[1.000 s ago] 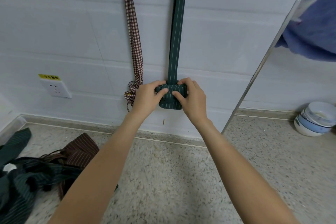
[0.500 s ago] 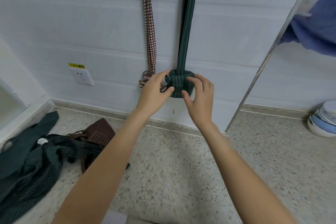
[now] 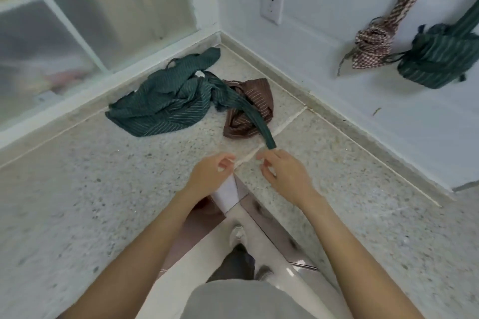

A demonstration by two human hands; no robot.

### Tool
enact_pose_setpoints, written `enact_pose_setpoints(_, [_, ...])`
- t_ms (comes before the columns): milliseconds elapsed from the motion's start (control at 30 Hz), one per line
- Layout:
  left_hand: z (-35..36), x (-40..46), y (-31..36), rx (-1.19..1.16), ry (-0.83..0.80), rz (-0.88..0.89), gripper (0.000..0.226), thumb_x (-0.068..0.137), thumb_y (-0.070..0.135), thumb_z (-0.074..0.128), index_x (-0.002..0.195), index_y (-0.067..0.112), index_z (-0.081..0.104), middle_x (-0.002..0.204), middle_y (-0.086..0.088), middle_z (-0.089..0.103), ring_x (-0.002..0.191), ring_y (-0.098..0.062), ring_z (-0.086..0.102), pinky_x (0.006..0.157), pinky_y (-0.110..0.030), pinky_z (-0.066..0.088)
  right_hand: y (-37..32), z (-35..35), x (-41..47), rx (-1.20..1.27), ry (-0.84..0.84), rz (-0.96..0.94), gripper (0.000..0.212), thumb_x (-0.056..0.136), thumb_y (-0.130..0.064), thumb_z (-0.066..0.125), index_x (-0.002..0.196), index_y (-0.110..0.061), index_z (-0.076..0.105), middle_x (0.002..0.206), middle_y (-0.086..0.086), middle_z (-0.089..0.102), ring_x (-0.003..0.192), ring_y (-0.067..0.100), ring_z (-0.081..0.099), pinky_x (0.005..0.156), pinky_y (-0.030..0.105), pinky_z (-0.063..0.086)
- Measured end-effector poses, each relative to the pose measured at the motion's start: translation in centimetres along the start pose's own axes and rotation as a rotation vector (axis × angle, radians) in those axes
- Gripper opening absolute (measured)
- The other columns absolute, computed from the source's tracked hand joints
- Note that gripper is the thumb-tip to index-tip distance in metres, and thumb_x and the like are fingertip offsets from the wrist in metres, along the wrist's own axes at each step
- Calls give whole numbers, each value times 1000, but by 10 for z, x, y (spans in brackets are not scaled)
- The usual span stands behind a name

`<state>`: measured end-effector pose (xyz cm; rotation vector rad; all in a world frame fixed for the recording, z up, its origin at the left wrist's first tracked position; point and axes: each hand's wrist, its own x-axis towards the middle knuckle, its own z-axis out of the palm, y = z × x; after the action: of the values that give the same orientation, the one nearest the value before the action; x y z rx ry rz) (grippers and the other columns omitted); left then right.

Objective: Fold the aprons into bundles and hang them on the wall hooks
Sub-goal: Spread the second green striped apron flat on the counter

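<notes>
Two bundled aprons hang against the white wall at the right: a brown checked bundle [image 3: 372,46] and a dark green striped bundle [image 3: 438,59], each on its own strap. On the speckled counter [image 3: 77,202] lie a crumpled green striped apron [image 3: 166,101] and a brown striped apron [image 3: 256,101]. A green strap [image 3: 248,116] runs from that pile across the brown apron. It ends right beside my right hand [image 3: 285,176]. My left hand [image 3: 212,176] hovers next to it. Both hands have loosely curled, parted fingers and hold nothing.
A wall socket [image 3: 272,4] sits in the corner above the counter. Frosted glass panels in a white frame [image 3: 85,41] close the left side. Below my arms are the counter's steel edge [image 3: 269,223], my shoe [image 3: 237,234] and the tiled floor.
My hands let go of the green bundle on the wall and dropped over the counter. My view swung left and down, bringing the loose aprons to the centre.
</notes>
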<state>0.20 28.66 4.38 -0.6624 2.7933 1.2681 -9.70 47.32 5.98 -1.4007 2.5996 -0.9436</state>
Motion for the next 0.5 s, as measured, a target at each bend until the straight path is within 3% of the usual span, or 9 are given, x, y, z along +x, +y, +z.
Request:
enact_pose_setpoints(100, [-23,-5,-52,-104,-19,-203,17,88,24,59,106,28,59,101,1,65,97,-19,62,86,-33,49,-9,36,22,-22,-197,-24,23,86,-11,59,109,-10,63,97,9,63,89,30,60,67,38,50])
enact_pose_setpoints(200, [-53,11,-86,-55,91,-288,24,91,19,57,114,20,59,108,-1,62,96,-16,59,84,-28,46,-13,59,65,-56,-313,-74,30,91,-18,56,121,-15,57,115,7,59,106,28,53,86,36,43])
enact_pose_setpoints(267, [-73,30,-104,-7,148,-292,32,91,21,57,122,18,55,116,-1,59,97,-13,54,84,-25,41,-14,69,100,-83,-324,-99,34,92,-18,54,126,-15,53,122,7,54,109,28,48,90,34,40])
enact_pose_setpoints(500, [-113,120,-157,190,225,-257,60,88,29,61,141,21,33,140,-1,43,126,-22,41,100,-37,39,2,116,238,-250,-298,-54,53,86,-10,58,136,-15,43,138,15,39,124,36,36,100,47,37])
